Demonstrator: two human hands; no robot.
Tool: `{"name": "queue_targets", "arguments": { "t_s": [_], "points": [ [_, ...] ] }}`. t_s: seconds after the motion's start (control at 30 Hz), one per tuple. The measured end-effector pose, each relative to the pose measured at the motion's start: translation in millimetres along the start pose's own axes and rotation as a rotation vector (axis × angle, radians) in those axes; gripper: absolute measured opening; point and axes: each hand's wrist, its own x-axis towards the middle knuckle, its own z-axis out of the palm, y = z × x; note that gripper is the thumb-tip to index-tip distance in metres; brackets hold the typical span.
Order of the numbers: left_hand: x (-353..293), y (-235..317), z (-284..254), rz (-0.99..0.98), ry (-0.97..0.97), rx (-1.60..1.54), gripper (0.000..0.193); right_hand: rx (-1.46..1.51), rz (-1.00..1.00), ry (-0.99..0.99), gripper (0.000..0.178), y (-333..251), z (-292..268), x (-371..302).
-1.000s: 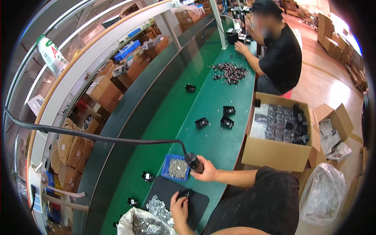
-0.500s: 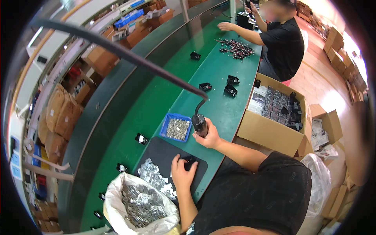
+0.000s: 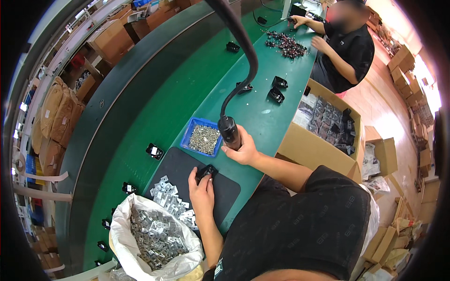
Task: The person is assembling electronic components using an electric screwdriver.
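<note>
My right hand [image 3: 246, 149] is wrapped round a black corded electric screwdriver [image 3: 228, 130], held upright above the green bench beside the blue tray [image 3: 183, 138] of small screws [image 3: 204, 139]. On the dark grey mat [image 3: 227, 195], the fingers of my left hand [image 3: 201, 193] close on a small black plastic housing [image 3: 206, 172]. Its inside is too small to make out. Loose metal brackets [image 3: 169, 199] lie on the mat left of that hand. The screwdriver's tip is hidden behind its body and my hand.
A white bag [image 3: 123, 222] full of metal brackets stands at the near left. Several black housings [image 3: 154, 151] sit along the green belt. Further off are more housings [image 3: 276, 95], a pile of small parts [image 3: 287, 45] and a co-worker [image 3: 349, 51]. An open carton [image 3: 318, 157] stands right.
The whole view has shifted. My left hand and the housing have moved slightly left on the mat. The screwdriver's cable has swung. The co-worker's raised tool has come down toward the bench.
</note>
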Motion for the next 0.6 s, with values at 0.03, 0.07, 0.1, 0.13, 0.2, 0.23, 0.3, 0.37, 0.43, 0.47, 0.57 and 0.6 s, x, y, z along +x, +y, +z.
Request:
{"name": "queue_targets", "arguments": {
  "t_s": [0.03,0.07,0.1,0.13,0.2,0.23,0.3,0.37,0.43,0.47,0.57,0.6],
  "points": [
    [-0.3,1.0,-0.8,-0.051,0.003,-0.081,0.013,0.005,0.004,0.01,0.067,-0.7,0.2,-2.0],
    [-0.5,-0.7,-2.8,-0.048,-0.007,-0.075,0.013,-0.026,-0.025,0.009,0.064,-3.2,-0.5,-4.7],
    [1.0,-2.3,-3.9,-0.064,-0.024,-0.072,0.016,-0.058,-0.057,0.003,0.062,-5.1,-0.4,-3.9],
    [1.0,-3.3,-3.6,-0.08,-0.045,-0.072,0.019,-0.057,-0.052,0.012,0.062,-5.8,-0.5,-4.3],
    [1.6,-13.9,-3.5,-0.094,-0.077,-0.066,0.021,0.036,-0.017,-0.003,0.063,-6.3,-1.3,-4.1],
    [-0.5,-16.8,-4.1,-0.115,-0.106,-0.064,0.023,0.033,-0.002,0.008,0.063,-6.4,-2.4,-5.2],
    [2.0,-17.1,-2.6,-0.128,-0.112,-0.062,0.024,-0.008,-0.008,-0.017,0.064,-6.3,-4.1,0.3],
    [5.8,-9.2,-6.2,-0.099,-0.145,-0.025,0.026,-0.069,-0.016,-0.009,0.065,-14.0,-5.3,5.0],
    [-0.3,-4.2,-18.5,-0.117,-0.208,-0.01,0.034,-0.048,0.006,-0.033,0.068,-14.3,2.4,5.7],
    [6.3,0.5,-13.9,-0.083,-0.24,0.001,0.04,-0.079,0.002,-0.007,0.068,-6.7,0.4,4.8],
    [1.7,1.1,-11.2,-0.053,-0.253,0.088,0.057,0.002,-0.021,0.049,0.069,0.0,6.4,0.7],
    [-0.6,0.3,-8.3,-0.05,-0.226,0.115,0.059,-0.041,-0.006,0.03,0.069,-6.8,7.6,0.4]
  ]
}}
